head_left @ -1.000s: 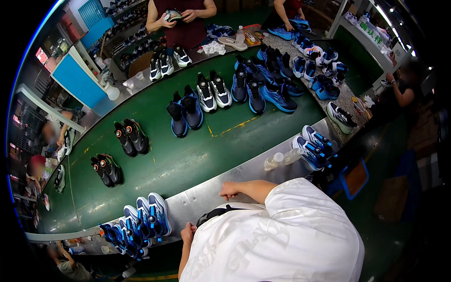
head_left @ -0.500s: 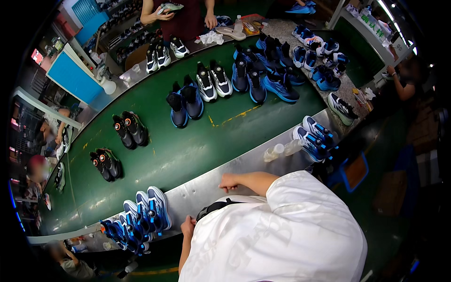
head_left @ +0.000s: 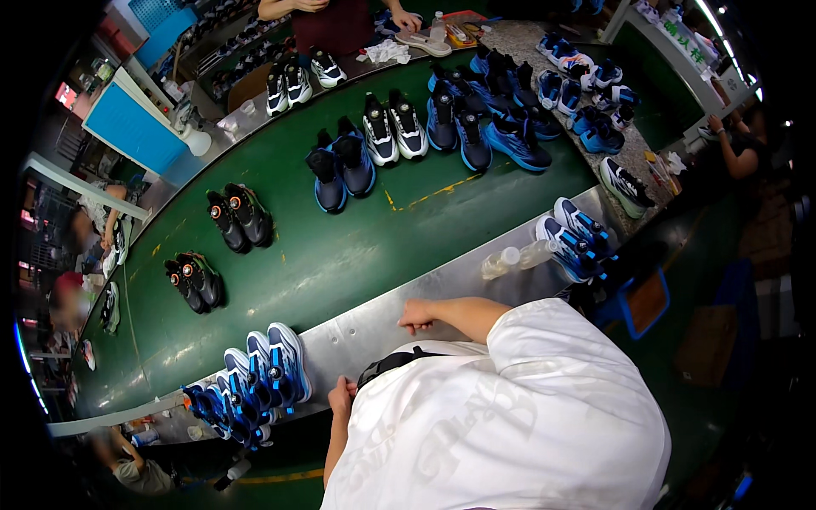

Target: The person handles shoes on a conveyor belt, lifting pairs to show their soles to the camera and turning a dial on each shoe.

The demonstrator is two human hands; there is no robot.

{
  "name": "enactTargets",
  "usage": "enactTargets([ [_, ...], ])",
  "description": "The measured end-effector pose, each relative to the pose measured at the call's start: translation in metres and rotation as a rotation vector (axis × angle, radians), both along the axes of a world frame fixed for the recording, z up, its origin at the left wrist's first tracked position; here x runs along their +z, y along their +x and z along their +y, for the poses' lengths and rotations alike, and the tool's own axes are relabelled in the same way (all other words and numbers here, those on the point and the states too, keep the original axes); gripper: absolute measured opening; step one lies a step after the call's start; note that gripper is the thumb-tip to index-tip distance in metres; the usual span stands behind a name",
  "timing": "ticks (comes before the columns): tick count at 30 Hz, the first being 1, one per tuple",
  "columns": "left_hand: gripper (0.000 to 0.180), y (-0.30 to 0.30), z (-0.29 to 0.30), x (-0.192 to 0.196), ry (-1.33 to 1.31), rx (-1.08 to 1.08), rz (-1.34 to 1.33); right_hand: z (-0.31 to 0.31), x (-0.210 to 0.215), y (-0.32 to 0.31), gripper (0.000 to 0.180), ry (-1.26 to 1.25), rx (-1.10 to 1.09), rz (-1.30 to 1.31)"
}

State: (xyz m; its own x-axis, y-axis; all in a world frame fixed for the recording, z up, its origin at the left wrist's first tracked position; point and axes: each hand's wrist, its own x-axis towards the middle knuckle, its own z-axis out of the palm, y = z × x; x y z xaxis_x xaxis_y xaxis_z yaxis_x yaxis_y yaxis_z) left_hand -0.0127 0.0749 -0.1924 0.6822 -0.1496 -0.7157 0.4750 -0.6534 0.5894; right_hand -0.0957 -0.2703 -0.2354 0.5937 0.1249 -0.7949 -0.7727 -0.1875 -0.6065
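Your right hand rested on the steel ledge along the near side of the green conveyor belt, fingers curled loosely, clamped on nothing. Your left hand sat at the ledge's near edge, just right of the blue sneakers bunched at the ledge's left end; can't tell its grip. Clear plastic bottle lay on its side further right on the ledge, well apart from both hands. Black sneaker pair stood upright on the belt beyond.
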Motion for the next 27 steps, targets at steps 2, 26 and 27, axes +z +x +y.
enactTargets([
  [2, 0.047, -0.001, -0.005, 0.010, -0.011, 0.011, 0.023, 0.000, -0.003, 0.000, 0.041, 0.002, -0.001, 0.007],
  [26, 0.044, 0.003, 0.000, 0.005, -0.052, 0.051, 0.022, 0.001, -0.004, 0.003, 0.039, -0.006, 0.003, 0.019],
  [27, 0.044, 0.004, -0.001, 0.003, -0.050, 0.052, 0.018, 0.000, -0.005, 0.003, 0.039, -0.005, 0.001, 0.020],
])
